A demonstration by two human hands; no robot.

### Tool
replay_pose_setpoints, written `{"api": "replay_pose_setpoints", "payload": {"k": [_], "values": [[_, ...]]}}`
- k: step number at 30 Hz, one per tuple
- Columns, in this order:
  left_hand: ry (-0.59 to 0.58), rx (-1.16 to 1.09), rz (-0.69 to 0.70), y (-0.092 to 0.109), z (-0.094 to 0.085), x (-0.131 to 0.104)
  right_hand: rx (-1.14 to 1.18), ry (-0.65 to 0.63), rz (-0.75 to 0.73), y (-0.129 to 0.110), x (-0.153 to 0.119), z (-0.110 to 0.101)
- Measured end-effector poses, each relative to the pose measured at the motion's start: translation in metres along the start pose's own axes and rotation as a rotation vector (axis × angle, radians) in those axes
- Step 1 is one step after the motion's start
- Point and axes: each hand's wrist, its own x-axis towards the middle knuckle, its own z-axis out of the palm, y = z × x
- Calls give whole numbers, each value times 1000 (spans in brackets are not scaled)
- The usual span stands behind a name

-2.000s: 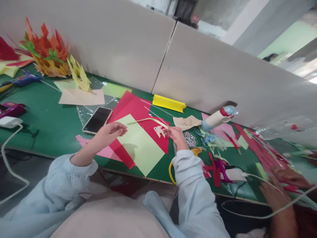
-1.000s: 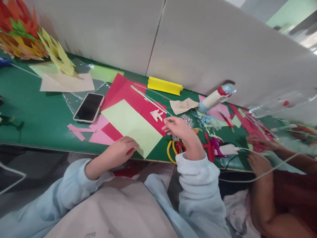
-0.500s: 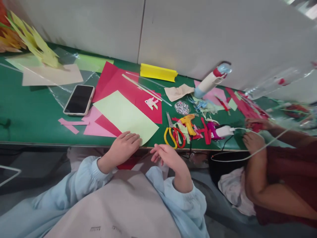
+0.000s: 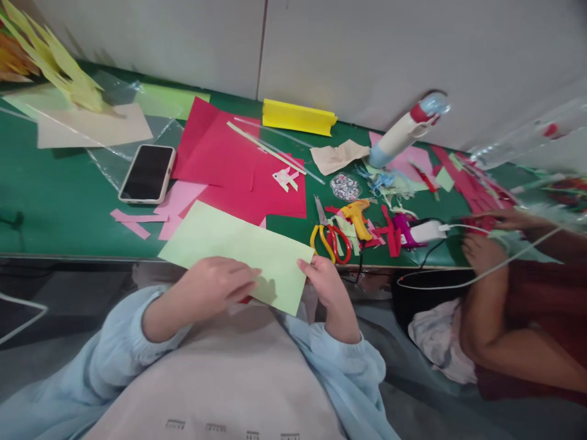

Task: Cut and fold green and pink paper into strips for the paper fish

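Note:
A sheet of light green paper is tilted, its near edge past the front edge of the table. My right hand pinches its right corner between thumb and fingers. Across the near part of the sheet lies my left hand, fingers stretched out and close together; its thumb is hidden, and a shadow falls on the paper beside the fingertips. Beyond the sheet are red paper and pink paper. A small paper fish rests on the red paper. Scissors with yellow and red handles lie near my right hand.
Right of the scissors are a yellow glue gun, paper scraps and a purple glue gun with a white plug. A bottle stands behind a bag of sequins. At left lies a phone. A co-worker's hands are at right.
The light green paper has come towards me and turned, uncovering more red paper. My right hand has moved up and taken its corner. My left hand has shifted left and nearer.

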Motion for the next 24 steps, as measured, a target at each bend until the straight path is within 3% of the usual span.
{"api": "replay_pose_setpoints", "payload": {"k": [4, 7, 10, 16, 24], "values": [[102, -19, -465, -28, -20, -20, 15, -18, 48, -3, -9, -13], [146, 109, -691, -44, -31, -36, 36, -1, 68, -4, -11, -18], [97, 232, -844, -54, -36, -48, 56, 8, 94, -2, -11, -22], [55, 281, -985, -65, -38, -61, 98, 0, 138, 1, -14, -28], [75, 261, -983, -68, -37, -64, 87, 4, 160, 1, -12, -27]]}}
